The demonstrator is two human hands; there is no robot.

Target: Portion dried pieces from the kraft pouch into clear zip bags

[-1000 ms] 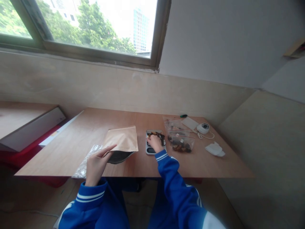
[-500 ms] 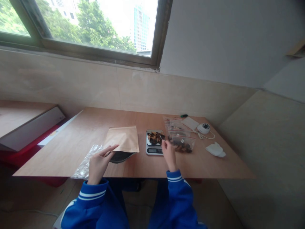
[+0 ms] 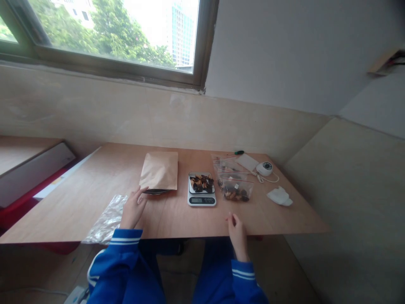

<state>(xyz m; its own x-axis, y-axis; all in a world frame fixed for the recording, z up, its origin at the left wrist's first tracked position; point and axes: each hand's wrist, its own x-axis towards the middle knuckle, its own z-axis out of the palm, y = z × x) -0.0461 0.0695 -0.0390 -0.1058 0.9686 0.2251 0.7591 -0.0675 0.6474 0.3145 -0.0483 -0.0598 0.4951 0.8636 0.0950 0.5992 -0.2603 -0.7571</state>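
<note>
At the near left corner of a brown paper bag (image 3: 160, 171) is my left hand (image 3: 134, 207), its fingers stretched out and touching the corner. The bag lies flat with its dark mouth facing me. My right hand (image 3: 238, 232) hovers by the table's front edge with curled fingers. A small reddish spot shows at its fingertips, too small to name. Between the hands stands a white digital kitchen scale (image 3: 201, 201). Dark and tan dried slices, perhaps mushrooms (image 3: 201, 183), are heaped on its platform.
Clear zip bags (image 3: 237, 190) with similar dried pieces lie right of the scale. Beyond are a white camera-like device (image 3: 264, 169) with a cable, a white card (image 3: 247, 162), a green-handled tool (image 3: 239, 152) and a crumpled tissue (image 3: 280, 196). Crinkled clear plastic (image 3: 106, 221) lies front left.
The paper bag has moved away from me and now lies flatter. My left hand's grasp on its edge has loosened. My right hand has drawn back from the scale toward the table's front edge.
</note>
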